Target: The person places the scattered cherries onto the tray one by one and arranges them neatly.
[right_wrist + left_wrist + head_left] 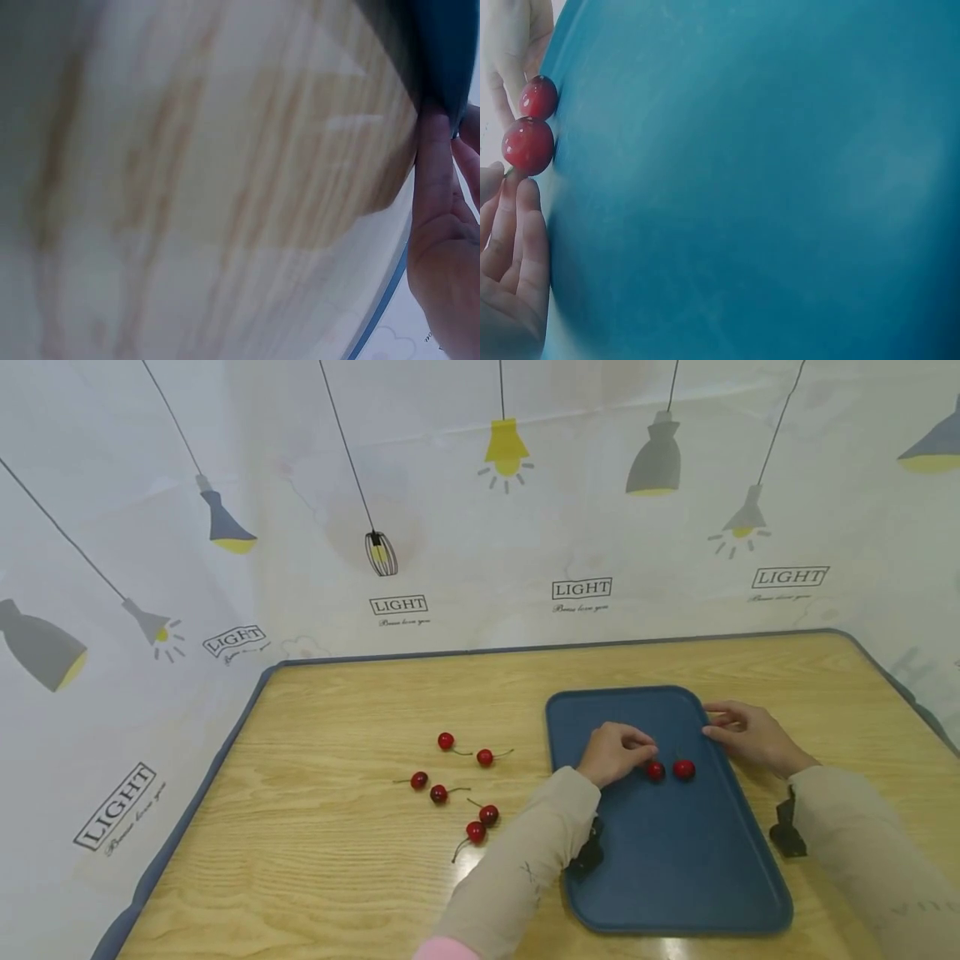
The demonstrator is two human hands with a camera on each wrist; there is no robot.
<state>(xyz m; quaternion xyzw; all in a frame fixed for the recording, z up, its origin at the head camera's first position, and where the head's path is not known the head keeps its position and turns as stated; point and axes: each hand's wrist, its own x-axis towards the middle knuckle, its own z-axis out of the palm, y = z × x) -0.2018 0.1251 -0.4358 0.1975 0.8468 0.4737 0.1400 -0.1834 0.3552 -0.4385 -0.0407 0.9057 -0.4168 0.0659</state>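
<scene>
Blue tray on wood-grain table, lamp-printed backdrop behind.

This is looking like a screened-off nook around a wood-grain table, with the kind of building beyond not showing. Pale sheeting printed with hanging lamps and framed LIGHT lettering is rising behind the table and wrapping its left and right sides, while blue edging is running along the table's back and sides
</scene>
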